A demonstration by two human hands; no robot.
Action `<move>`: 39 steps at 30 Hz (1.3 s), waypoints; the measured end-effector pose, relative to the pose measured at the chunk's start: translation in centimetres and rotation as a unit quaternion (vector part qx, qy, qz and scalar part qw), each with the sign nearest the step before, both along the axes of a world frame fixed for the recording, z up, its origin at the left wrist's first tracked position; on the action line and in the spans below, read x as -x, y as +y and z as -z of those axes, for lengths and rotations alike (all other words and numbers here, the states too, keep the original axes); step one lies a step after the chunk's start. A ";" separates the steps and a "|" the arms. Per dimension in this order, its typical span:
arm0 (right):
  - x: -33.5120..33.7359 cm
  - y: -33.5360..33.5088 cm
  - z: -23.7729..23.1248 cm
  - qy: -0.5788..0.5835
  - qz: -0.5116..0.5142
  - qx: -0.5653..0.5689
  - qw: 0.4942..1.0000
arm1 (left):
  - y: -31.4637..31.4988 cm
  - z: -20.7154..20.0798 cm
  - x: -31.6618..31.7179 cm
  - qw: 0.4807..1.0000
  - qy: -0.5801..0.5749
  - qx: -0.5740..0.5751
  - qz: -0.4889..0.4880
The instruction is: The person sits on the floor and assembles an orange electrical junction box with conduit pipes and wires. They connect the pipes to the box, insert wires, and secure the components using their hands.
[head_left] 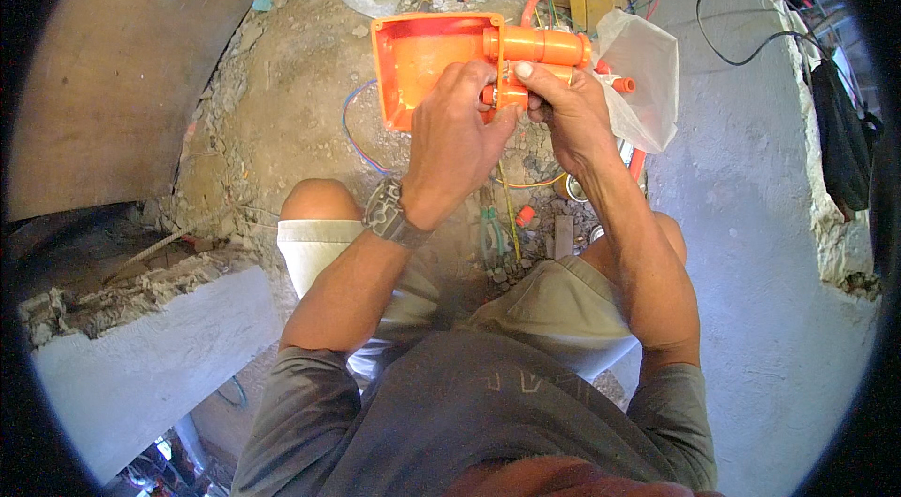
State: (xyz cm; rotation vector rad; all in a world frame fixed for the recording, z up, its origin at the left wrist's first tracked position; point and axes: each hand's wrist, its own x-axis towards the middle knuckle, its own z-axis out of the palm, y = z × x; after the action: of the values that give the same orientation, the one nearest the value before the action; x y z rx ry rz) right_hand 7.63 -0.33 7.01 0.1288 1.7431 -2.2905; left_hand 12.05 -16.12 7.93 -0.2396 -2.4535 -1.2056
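one open orange box [399, 75] sits on the dirt ground [310, 112], toward that ground's right edge. three orange tubes [542, 47] line the box's right wall; one plastic bag [648, 46] lies just beside their outer ends. one pair of green-handled pliers [491, 232] lies below the box's lower right corner. both forearms angle inward; the left hand [457, 126], palm down, pinches the lowest tube [513, 97], while the right hand [571, 112] grips the middle tube [554, 75], thumb on top, fingertips partly hidden.
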 end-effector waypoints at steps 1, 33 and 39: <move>0.0 0.0 0.0 0.003 -0.004 0.003 1.000 | 0.0 0.1 0.0 1.000 -0.003 -0.007 0.001; -0.5 0.1 -0.7 0.033 0.004 0.032 0.999 | 0.4 -0.1 0.0 1.000 0.017 -0.001 0.005; -0.1 0.2 -0.3 0.042 -0.006 0.015 0.999 | 0.5 0.2 0.3 1.000 0.022 -0.017 -0.006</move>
State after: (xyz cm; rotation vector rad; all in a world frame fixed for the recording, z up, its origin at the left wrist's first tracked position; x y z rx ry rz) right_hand 7.75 -0.10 7.32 0.0167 1.7432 -2.3429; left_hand 11.78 -15.66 7.68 -0.2406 -2.3915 -1.2223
